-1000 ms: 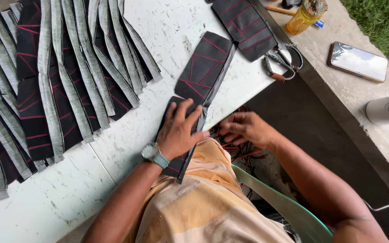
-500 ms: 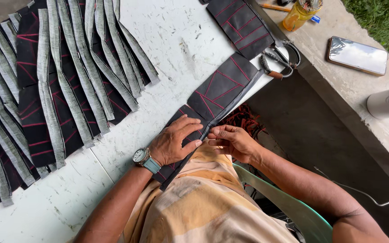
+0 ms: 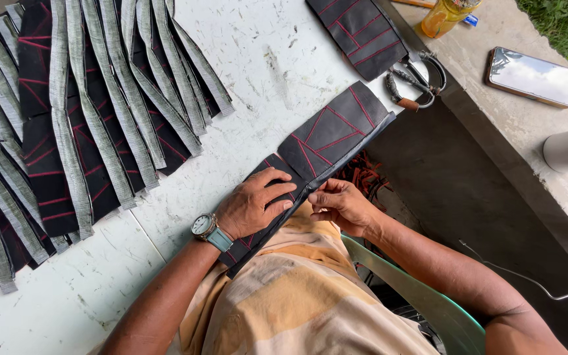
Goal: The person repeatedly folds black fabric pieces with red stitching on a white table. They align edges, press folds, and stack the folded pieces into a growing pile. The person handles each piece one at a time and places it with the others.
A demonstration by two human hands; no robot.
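Both hands work one black panel (image 3: pixel 323 141) at the table edge: left hand (image 3: pixel 254 207) flat on it, fingers spread; right hand (image 3: pixel 340 205) pinching its edge. Loosened pressure could let it slide off.

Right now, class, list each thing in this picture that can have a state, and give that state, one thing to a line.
Left hand: flat, pressing the dark panel.
Right hand: pinching the panel's edge.
Dark panel with red stitching: flat at the table's edge.
Scissors: lying down, blades shut.
Phone: face up, screen dark.
Grey strips: fanned over dark pieces.
Wristwatch: strapped on.
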